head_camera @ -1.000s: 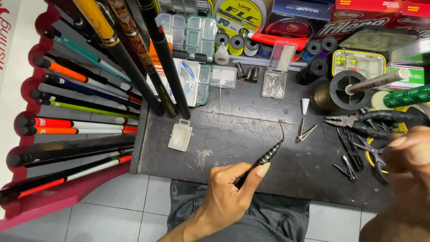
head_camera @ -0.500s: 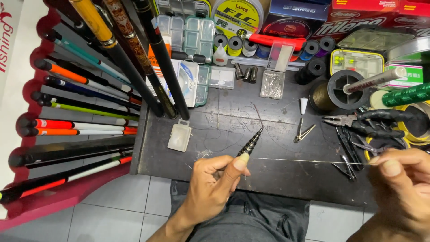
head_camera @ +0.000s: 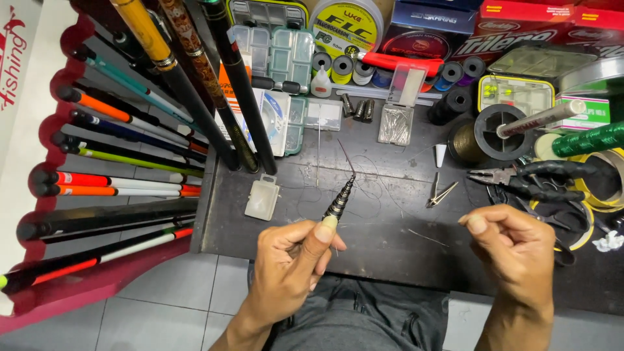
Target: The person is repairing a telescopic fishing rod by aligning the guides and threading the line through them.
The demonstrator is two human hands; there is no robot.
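1. a head-worn camera looks down on a dark workbench [head_camera: 390,260] crowded with fishing tackle; the person's knees in grey trousers show at six o'clock.

2. the left hand [head_camera: 289,263], low and left of centre, is closed around the butt of a thin black telescopic rod tip [head_camera: 339,203] — thumb and fingers pinch its pale end, and the ringed black shaft points up toward one o'clock, ending in a hair-fine wire.

3. the right hand [head_camera: 513,250], at about four o'clock from the rod tip and well apart from it, is curled with thumb and forefinger pressed together; whether it pinches a line cannot be told, as nothing clear shows between the fingers.

4. half a second ago a fine pale line stretched from the rod tip to the right hand; now no taut line shows, and the rod tip stands steeper. this suggests the line has gone slack or been let go, though it may simply be too thin to see.

5. around the hands: a small clear plastic box [head_camera: 262,197] at ten o'clock of the left hand, black pliers [head_camera: 533,179] at twelve o'clock of the right hand, spools of line [head_camera: 341,26] along the top, and a red rack of fishing rods [head_camera: 97,188] at nine o'clock.
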